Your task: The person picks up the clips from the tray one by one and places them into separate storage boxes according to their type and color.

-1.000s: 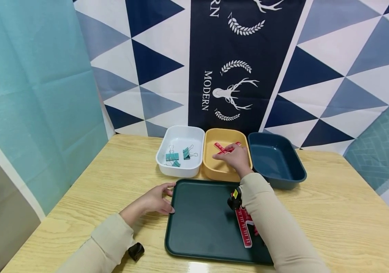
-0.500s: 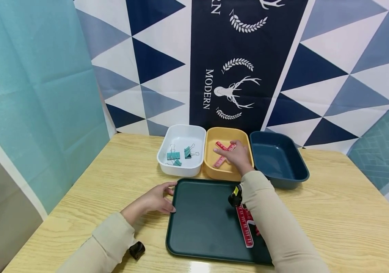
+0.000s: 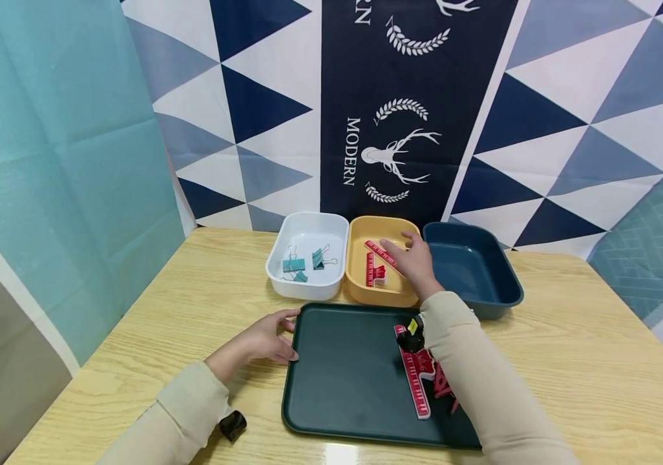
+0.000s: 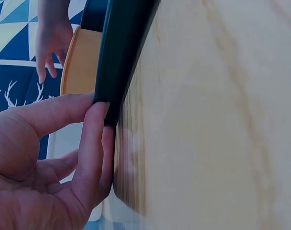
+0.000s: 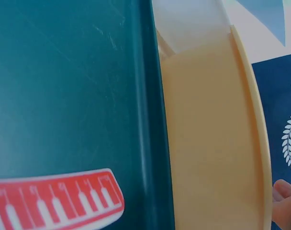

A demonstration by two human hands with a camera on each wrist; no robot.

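My right hand hovers over the yellow bin with fingers straight and nothing in them; the left wrist view shows this right hand the same way. Two red rulers lie crossed in that bin just left of my fingertips. My left hand grips the left rim of the dark green tray, thumb and fingers pressed on its edge. More red rulers lie on the tray, partly hidden under my right forearm; one ruler's end shows in the right wrist view.
A white bin holding teal binder clips stands left of the yellow bin. A dark blue bin stands to its right. All rest on a wooden table against a patterned cloth backdrop.
My right hand has let go of a red ruler, which now lies in the yellow bin, and has drawn back to the right. The left hand has stayed on the tray rim.
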